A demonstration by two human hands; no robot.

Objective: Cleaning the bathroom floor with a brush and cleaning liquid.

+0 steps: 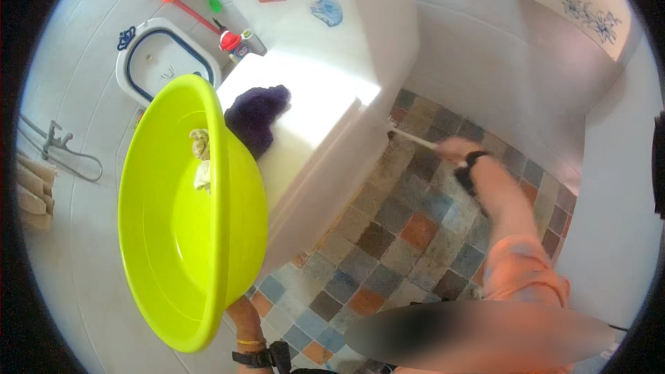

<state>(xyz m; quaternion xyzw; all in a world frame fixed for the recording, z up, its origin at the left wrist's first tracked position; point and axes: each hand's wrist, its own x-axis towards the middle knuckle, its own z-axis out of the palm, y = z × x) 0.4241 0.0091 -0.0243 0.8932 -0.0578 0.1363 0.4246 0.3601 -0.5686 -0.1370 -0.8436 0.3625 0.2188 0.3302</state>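
Note:
A lime-green plastic basin [244, 228] is tipped on its side at the left, with its mouth facing left. Two small pale cloth items [200, 144] lie inside it. My left hand [243, 314] supports the basin from beneath at its lower end; the basin hides the fingers. On the right, my right hand [460, 148] is blurred and reaches low over the tiled floor. It grips a thin pale stick [413, 137], whose far end meets the base of the white ledge. A dark purple cloth [254, 117] rests on the ledge [291, 166] behind the basin.
Multicoloured square tiles cover the floor [384, 249]. A white folding baby bath [169, 65] stands against the tiled wall, near bottles [253, 41] and toy shovels [192, 10]. A tap with a hose [54, 140] and a beige towel [34, 192] are at far left. White fixtures flank the right.

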